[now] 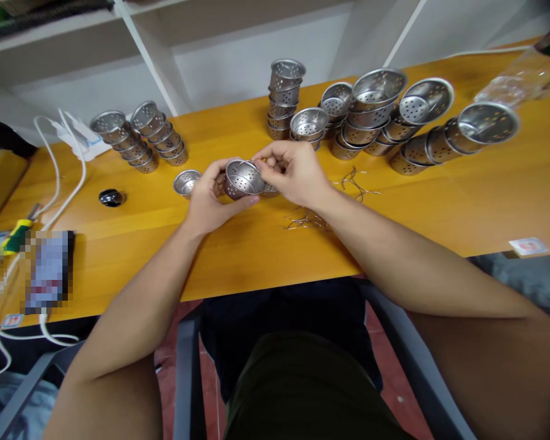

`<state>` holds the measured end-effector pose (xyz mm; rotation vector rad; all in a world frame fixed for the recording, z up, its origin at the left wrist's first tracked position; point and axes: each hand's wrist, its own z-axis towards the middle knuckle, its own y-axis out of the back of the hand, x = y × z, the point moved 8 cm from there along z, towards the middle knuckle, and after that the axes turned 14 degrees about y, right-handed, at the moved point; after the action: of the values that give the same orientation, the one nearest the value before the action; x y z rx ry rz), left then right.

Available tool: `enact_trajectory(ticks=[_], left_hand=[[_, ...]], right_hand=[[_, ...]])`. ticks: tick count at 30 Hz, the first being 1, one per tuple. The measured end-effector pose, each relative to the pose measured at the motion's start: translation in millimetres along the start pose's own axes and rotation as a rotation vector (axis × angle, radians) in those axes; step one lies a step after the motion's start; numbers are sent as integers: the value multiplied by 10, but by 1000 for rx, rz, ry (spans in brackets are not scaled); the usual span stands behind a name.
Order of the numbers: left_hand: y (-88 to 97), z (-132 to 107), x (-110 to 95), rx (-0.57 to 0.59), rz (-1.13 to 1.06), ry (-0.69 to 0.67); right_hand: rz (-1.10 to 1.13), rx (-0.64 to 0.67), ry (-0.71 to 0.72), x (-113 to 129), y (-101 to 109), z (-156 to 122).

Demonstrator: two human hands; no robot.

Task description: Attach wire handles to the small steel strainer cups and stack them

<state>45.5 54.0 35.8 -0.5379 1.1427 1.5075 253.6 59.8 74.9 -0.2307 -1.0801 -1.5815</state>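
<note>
A small perforated metal cup (244,177) is tilted toward me above the table. My left hand (211,201) is closed around its left side, thumb along the near wall. At the cup's right rim, my right hand (293,171) pinches what looks like a thin metal wire, mostly hidden by the fingers. Behind my left hand stands another perforated cup (186,183); one more is partly hidden under my right hand. Loose bent wires (306,220) lie in a heap below my right wrist, with more wires (354,182) just beyond the forearm.
Stacks of perforated cups stand at the back left (140,143) and back right (371,116). A clear plastic bottle (517,82) lies far right. On the left are a black round object (111,197), white cables (68,195), a green-yellow-handled tool (18,235) and a blurred-out device (50,269).
</note>
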Motion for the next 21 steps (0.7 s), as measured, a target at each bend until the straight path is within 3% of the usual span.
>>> enact_trajectory(ticks=[9, 15, 17, 21], left_hand=[[-144, -51, -114, 71, 96, -47], [-172, -50, -187, -2, 124, -26], [-155, -39, -170, 11, 71, -2], [-93, -5, -43, 24, -28, 77]], right_hand=[[-97, -42, -20, 82, -120, -33], [145, -119, -3, 128, -152, -19], [261, -73, 15, 112, -129, -4], [482, 156, 101, 138, -111, 5]])
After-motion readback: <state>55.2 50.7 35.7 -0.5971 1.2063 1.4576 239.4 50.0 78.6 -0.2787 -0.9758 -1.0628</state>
